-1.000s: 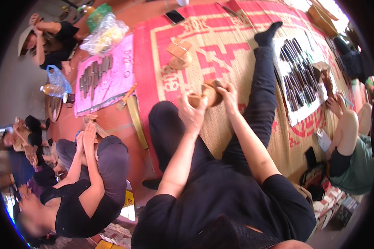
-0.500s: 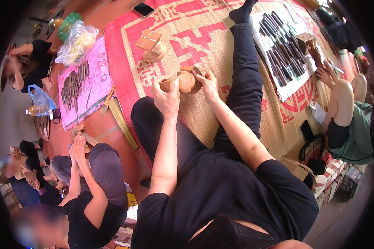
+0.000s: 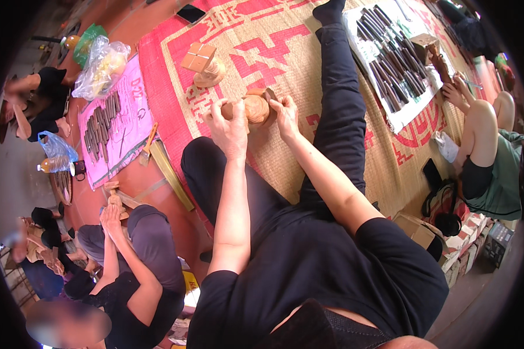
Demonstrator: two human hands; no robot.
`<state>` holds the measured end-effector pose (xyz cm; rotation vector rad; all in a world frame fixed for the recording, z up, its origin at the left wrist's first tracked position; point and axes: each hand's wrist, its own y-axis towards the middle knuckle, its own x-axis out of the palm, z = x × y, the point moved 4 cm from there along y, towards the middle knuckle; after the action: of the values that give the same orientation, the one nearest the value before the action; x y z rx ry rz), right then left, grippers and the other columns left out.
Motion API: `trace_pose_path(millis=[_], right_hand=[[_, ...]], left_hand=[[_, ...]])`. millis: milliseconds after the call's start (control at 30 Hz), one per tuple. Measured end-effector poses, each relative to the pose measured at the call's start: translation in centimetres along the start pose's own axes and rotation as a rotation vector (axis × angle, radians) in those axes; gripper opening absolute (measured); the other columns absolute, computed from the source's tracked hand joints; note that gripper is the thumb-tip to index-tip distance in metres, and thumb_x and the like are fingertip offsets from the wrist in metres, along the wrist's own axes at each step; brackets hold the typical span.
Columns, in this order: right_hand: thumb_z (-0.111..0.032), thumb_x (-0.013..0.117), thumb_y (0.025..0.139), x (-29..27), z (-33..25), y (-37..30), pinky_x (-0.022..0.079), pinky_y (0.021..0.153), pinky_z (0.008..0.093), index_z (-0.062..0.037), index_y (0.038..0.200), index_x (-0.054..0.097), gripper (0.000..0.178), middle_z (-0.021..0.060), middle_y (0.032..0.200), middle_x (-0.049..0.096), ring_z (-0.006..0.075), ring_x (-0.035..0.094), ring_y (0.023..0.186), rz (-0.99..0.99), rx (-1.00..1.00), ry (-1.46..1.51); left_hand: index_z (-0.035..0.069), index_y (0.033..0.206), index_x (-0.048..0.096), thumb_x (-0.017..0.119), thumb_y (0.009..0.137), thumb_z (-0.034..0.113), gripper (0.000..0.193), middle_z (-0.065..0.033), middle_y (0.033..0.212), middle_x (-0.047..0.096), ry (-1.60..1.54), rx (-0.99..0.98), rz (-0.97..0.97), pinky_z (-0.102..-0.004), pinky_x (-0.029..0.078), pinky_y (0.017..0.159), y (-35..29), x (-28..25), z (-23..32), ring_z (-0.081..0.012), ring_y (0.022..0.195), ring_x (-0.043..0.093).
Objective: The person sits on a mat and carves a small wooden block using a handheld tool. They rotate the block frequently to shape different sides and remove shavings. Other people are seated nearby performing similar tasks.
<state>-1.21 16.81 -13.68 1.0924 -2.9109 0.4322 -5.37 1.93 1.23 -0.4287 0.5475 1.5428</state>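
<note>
Between my hands is a brown wood carving (image 3: 255, 110) with rounded, carved forms, held above the woven mat (image 3: 273, 163). My left hand (image 3: 228, 127) grips its left end, thumb on the near side. My right hand (image 3: 284, 118) pinches the right end with thumb and fingers. The fingers partly cover both ends, and the carving's full shape cannot be made out. Just beyond it on the mat stands another wooden piece (image 3: 208, 74) with a round, turned-looking lower part and a square block on top marked with pale crossing lines.
Many dark-handled carving tools (image 3: 393, 61) lie on a white sheet to the right; more tools (image 3: 102, 125) lie on a pink sheet at left. A brush (image 3: 148, 145) and a wooden bar (image 3: 172, 174) flank the mat. Co-workers sit on both sides. A phone (image 3: 190, 14) lies at the far edge.
Both hands and the carving have shifted slightly left, and the carving looks turned a little. The left fingers are more bent over its end. The whole view has moved slightly.
</note>
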Motion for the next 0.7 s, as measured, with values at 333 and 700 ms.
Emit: trace_pose_path(millis=[333,700], right_hand=[[-0.014,0.069,0.084,-0.5,-0.4,0.2,0.046,0.065,0.0288,-0.0061,0.079,0.051,0.02,0.0025,0.075,0.056,0.0117,0.053,0.072,-0.006,0.176,0.128],[-0.011,0.065,0.087,-1.8,-1.0,1.0,0.042,0.059,0.0242,-0.0074,0.082,0.051,0.016,0.0021,0.071,0.056,0.0104,0.051,0.059,0.074,0.239,0.148]], left_hand=[[0.001,0.102,0.053,0.064,0.083,0.036,0.042,-0.0167,0.109,0.048,0.079,0.17,0.088,-0.0451,0.045,0.088,0.3,-0.2,0.1,-0.0345,0.103,0.052],[0.004,0.099,0.056,0.064,0.083,0.03,0.031,-0.016,0.099,0.053,0.019,0.172,0.045,-0.0435,0.046,0.083,-0.2,0.1,0.5,-0.0335,0.094,0.056]])
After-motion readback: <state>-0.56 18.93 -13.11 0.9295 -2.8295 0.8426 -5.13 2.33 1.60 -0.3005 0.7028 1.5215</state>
